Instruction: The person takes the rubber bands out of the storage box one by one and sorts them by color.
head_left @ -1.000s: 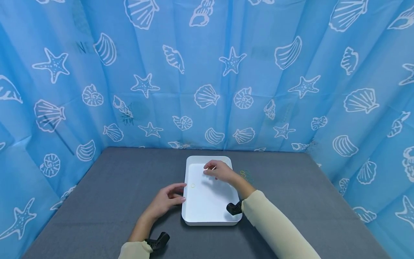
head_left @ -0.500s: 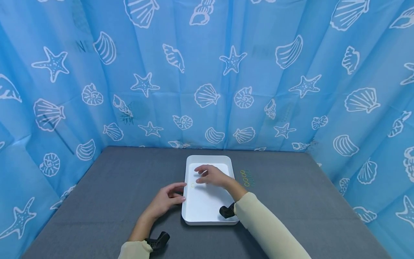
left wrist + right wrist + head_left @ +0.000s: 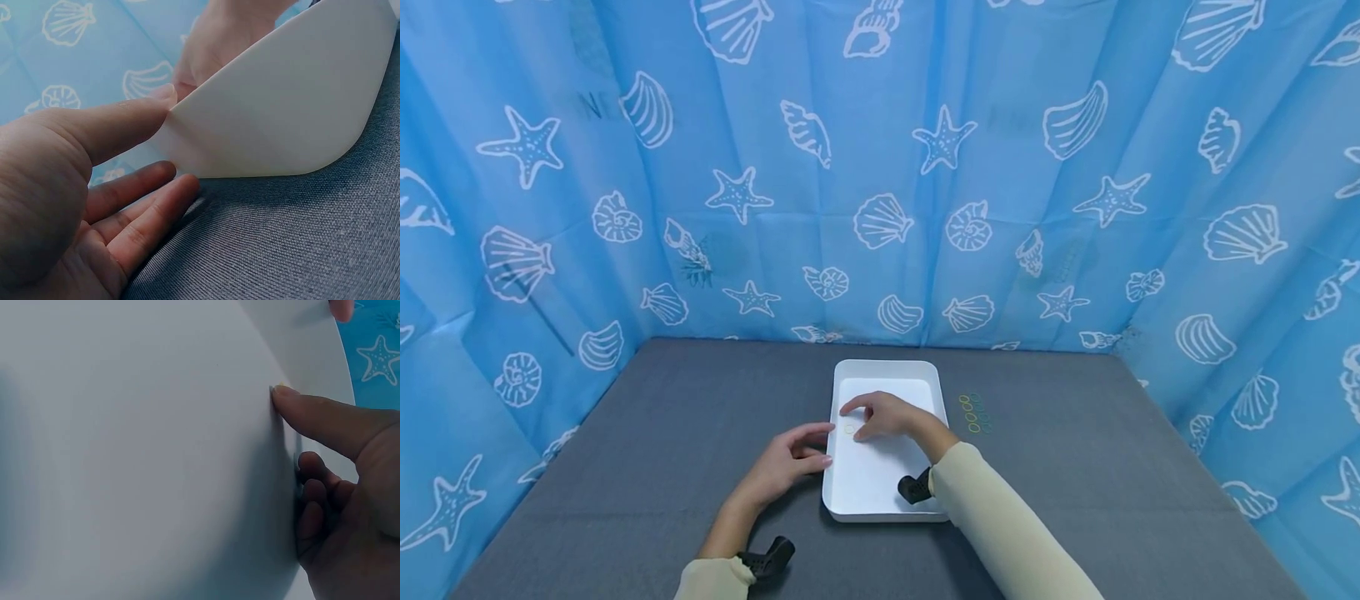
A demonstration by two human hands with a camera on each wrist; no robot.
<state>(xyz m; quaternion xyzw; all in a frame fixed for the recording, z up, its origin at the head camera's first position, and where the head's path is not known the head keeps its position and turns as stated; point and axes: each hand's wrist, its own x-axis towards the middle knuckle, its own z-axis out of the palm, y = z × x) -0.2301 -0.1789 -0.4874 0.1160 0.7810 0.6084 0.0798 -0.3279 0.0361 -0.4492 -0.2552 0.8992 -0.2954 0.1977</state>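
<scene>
A white rectangular tray (image 3: 865, 492) lies on the grey cloth. On its floor, toward the left side, is a thin yellow ring (image 3: 846, 430) like a small rubber band. My right hand (image 3: 883, 417) reaches into the tray, index finger and thumb spread just beside that ring. In the right wrist view the thumb (image 3: 319, 419) comes down to the tray floor, with the other fingers partly tucked behind. My left hand (image 3: 786, 462) rests its fingertips at the tray's left edge. In the left wrist view its thumb (image 3: 125, 128) touches the rim, the other fingers low beside the wall.
Several thin yellow rings (image 3: 968, 414) and green rings (image 3: 982, 414) lie in rows on the grey cloth (image 3: 1060, 467), right of the tray. A blue curtain (image 3: 820, 192) with white shells and starfish hangs behind and around the table.
My right hand has moved left and toward me across the tray, down to the yellow ring, its index finger and thumb spreading. My left hand stays at the tray's left edge.
</scene>
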